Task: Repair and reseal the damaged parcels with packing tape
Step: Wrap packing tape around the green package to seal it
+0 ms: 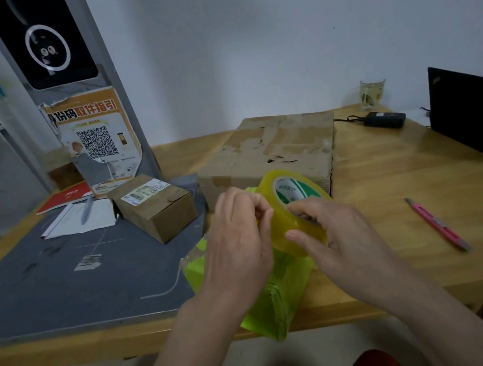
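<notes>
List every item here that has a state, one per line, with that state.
Tape roll: lifted over the green parcel, gripped by the right hand.
Left hand: pinching at the roll's edge.
Green parcel: lying under the hands, overhanging the table edge.
Small box: closed, labelled.
Large box: closed, top scuffed and punctured.
Pink knife: lying untouched.
Glass: upright.

Dim, flat indoor light, soft focus throughout, wide-angle bending at the edges, faint shadows.
</notes>
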The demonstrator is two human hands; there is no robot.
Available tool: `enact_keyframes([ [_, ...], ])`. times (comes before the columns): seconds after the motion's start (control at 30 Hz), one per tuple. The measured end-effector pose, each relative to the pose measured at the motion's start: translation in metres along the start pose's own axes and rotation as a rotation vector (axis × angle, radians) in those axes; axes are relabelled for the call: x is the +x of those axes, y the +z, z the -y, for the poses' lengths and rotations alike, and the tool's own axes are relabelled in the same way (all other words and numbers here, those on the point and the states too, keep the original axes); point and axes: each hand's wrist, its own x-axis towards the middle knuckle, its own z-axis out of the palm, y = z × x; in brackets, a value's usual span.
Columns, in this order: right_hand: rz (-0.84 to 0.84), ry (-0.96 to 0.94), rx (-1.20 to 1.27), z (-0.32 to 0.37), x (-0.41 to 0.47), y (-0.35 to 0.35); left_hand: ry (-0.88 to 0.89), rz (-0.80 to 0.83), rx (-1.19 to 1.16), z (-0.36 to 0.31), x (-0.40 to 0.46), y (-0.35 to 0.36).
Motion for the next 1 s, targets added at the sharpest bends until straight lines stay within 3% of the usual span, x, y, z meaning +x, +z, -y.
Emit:
enact_keyframes([
  [0.2,-0.011,0.038,-0.099,0.004,0.001,0.002,0.062,0.058,0.008,-0.003,-0.008,0.002],
  [0.47,-0.037,0.062,-0.111,0.006,0.002,0.003,0.055,-0.121,0.001,-0.009,-0.012,0.001],
  [0.63,-0.058,0.056,-0.093,0.003,0.002,0.003,-0.008,-0.146,-0.103,-0.012,-0.018,0.0],
  [0.87,-0.07,0.022,-0.111,0.007,0.001,0.004,-0.004,-0.282,-0.045,-0.009,-0.011,0.004],
  [1.0,-0.097,0.023,-0.088,0.009,0.003,0.005,0.02,-0.271,0.042,-0.01,-0.01,0.007],
])
